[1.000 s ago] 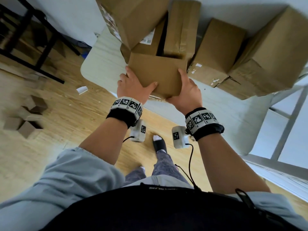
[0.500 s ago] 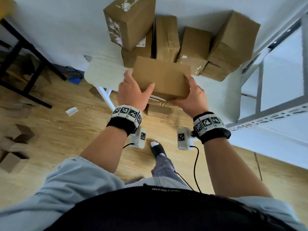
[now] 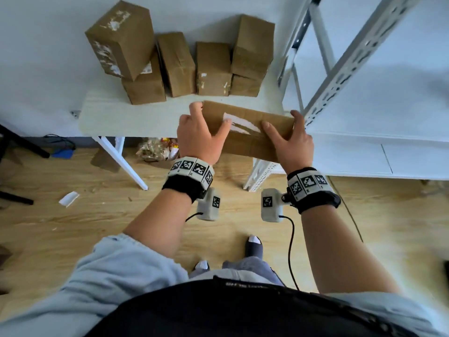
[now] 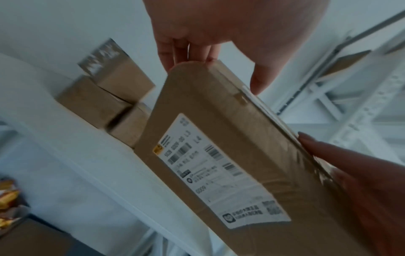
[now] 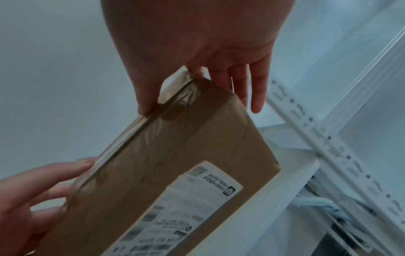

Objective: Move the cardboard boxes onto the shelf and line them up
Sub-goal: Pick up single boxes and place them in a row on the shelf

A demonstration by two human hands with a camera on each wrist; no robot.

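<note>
Box (image 3: 245, 132) now nearer shelf (image 3: 379, 122).

A storeroom or parcel-sorting room: brown taped cardboard boxes (image 3: 175, 62) crowd a pale rectangular table (image 3: 136, 117) beyond the held parcel, white slotted-steel shelving (image 3: 345, 69) stands right of it, wood-plank flooring (image 3: 85, 222) lies below.
</note>
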